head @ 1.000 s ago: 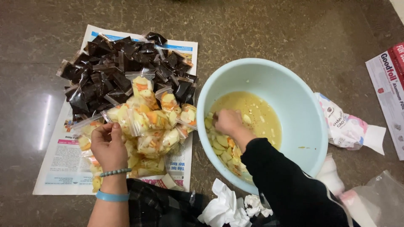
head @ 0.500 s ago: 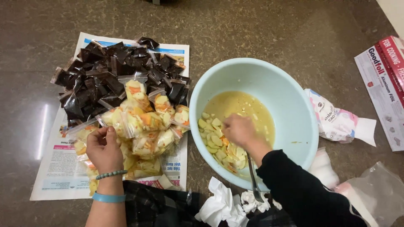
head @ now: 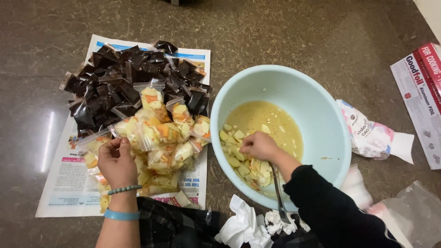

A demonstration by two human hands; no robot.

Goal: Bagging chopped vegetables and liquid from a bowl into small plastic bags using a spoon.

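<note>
Reaching into the pale blue bowl (head: 321, 119), your right hand (head: 259, 146) has slid from the near-left rim towards the middle over the last second, and its grip is now pinched on pale cut pieces (head: 243, 160) heaped at the edge of the yellowish liquid. A metal utensil (head: 279, 193) leans on the bowl's near rim beside your wrist. Your left hand (head: 117, 161) has barely shifted: it stays pressed on the heap of small clear bags (head: 161, 138) filled with pale and orange pieces, fingers curled over one bag, though you cannot tell how firmly they close. These bags lie on the newspaper (head: 59, 188) at the floor's left side, with dark sachets (head: 119, 82) piled towards its far edge. So the filled heap is unchanged, and only the scooping hand is working.
</note>
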